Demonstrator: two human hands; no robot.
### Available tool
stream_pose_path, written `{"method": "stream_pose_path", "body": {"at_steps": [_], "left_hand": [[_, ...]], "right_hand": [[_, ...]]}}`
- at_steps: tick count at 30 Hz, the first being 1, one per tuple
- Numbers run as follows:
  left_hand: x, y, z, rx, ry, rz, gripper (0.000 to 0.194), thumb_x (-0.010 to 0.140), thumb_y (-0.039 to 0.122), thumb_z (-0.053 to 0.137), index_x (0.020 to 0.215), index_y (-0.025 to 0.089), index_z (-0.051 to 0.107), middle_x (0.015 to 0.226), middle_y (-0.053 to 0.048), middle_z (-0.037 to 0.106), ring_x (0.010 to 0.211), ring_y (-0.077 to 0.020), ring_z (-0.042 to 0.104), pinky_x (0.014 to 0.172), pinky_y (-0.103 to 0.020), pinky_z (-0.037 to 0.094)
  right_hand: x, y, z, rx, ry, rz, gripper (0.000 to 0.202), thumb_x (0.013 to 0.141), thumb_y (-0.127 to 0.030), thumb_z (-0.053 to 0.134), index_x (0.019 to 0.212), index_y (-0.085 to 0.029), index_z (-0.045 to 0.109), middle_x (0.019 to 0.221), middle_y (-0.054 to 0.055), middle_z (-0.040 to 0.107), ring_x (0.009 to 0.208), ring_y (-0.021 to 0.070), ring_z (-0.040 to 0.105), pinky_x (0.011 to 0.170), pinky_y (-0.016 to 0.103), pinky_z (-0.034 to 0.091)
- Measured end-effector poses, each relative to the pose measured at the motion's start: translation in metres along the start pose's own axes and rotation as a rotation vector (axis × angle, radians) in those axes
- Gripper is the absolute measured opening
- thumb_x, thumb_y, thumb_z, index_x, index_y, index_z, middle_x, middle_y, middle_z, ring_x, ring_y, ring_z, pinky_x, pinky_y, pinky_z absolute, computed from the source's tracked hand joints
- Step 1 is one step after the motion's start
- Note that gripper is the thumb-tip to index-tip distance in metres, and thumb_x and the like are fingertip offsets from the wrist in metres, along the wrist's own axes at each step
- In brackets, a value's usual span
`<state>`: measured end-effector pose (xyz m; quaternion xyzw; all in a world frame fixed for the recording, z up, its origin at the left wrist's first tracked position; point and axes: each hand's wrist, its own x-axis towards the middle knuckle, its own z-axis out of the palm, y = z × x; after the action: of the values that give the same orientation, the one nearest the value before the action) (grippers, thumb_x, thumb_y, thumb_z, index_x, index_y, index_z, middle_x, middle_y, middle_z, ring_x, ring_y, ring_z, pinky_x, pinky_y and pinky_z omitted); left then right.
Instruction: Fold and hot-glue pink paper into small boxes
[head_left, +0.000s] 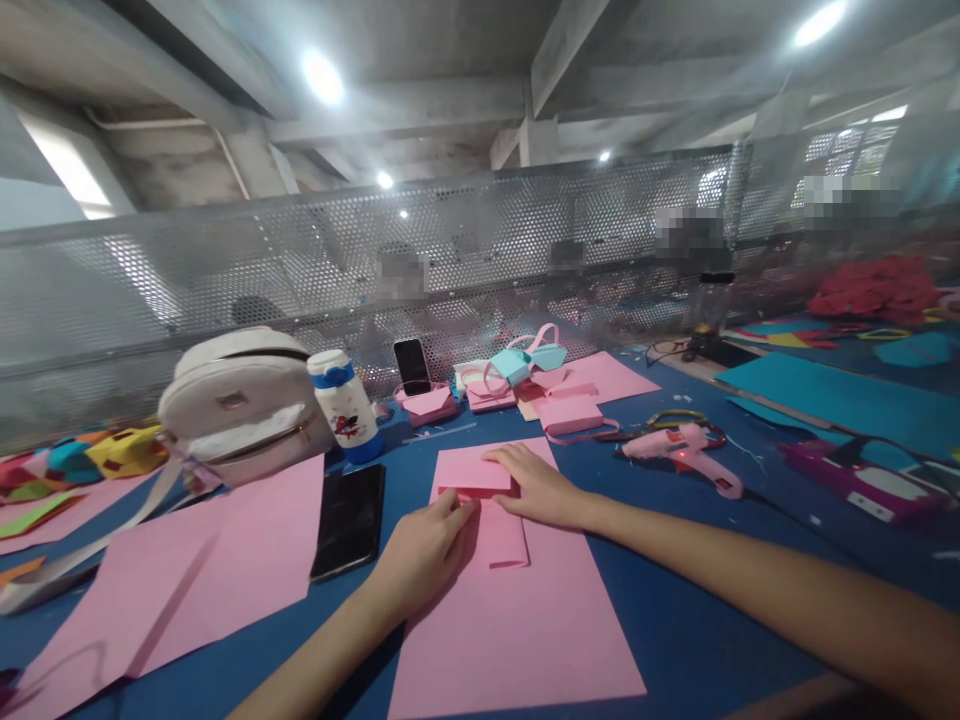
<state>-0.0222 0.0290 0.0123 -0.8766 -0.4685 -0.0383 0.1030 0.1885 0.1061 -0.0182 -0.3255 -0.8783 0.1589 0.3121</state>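
White bottle point(337, 402) on my screen, blue cap point(330, 376) and base point(364, 448), red-and-dark print point(348, 425). Left of bottle I see cream backpack point(225, 385); front right, folded paper point(504, 535), plain pink; farther right, pink glue gun point(679, 446), teal sheet point(840, 395); under it, blue table point(697, 640).

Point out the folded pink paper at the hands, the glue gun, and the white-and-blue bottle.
Folded pink paper point(501, 538): head view, on its lower panel.
Glue gun point(675, 446): head view, on its pink body.
White-and-blue bottle point(343, 403): head view, on its white side.
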Motion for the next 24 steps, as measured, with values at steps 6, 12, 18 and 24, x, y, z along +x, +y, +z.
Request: {"method": "stream_pose_path", "body": {"at_steps": [6, 12, 18, 24], "left_hand": [[0.0, 0.008, 0.002, 0.054, 0.005, 0.008, 0.035, 0.098, 0.014, 0.034, 0.122, 0.015, 0.061, 0.111, -0.014, 0.064, 0.086, -0.0245, 0.067, 0.072, -0.036, 0.057], [0.001, 0.008, 0.003, 0.094, -0.024, 0.046, 0.04, 0.091, 0.005, 0.044, 0.128, 0.01, 0.059, 0.128, -0.016, 0.065, 0.106, -0.0302, 0.064, 0.086, -0.043, 0.057], [0.0, 0.012, 0.002, 0.101, -0.024, -0.024, 0.04, 0.097, 0.014, 0.039, 0.134, 0.009, 0.054, 0.129, -0.017, 0.065, 0.102, -0.0294, 0.068, 0.083, -0.043, 0.057], [-0.001, 0.012, 0.001, 0.098, -0.023, -0.09, 0.04, 0.099, 0.025, 0.041, 0.13, 0.006, 0.057, 0.128, -0.021, 0.065, 0.107, -0.0321, 0.066, 0.086, -0.046, 0.054]], "right_hand": [[0.0, -0.001, -0.001, -0.009, -0.007, 0.002, 0.053, 0.079, -0.013, 0.069, 0.129, -0.015, 0.052, 0.13, 0.013, 0.056, 0.122, 0.0284, 0.049, 0.106, 0.045, 0.041], [0.0, -0.004, -0.003, -0.017, -0.013, 0.015, 0.053, 0.079, -0.013, 0.069, 0.129, -0.014, 0.052, 0.131, 0.014, 0.056, 0.122, 0.0283, 0.049, 0.105, 0.044, 0.041], [0.001, -0.003, -0.003, -0.028, -0.016, 0.012, 0.053, 0.079, -0.013, 0.068, 0.129, -0.014, 0.052, 0.131, 0.013, 0.056, 0.122, 0.0282, 0.048, 0.106, 0.044, 0.041], [0.0, -0.003, -0.002, -0.028, -0.012, 0.007, 0.053, 0.079, -0.013, 0.067, 0.13, -0.015, 0.052, 0.131, 0.013, 0.056, 0.122, 0.0282, 0.048, 0.105, 0.045, 0.041]]}}
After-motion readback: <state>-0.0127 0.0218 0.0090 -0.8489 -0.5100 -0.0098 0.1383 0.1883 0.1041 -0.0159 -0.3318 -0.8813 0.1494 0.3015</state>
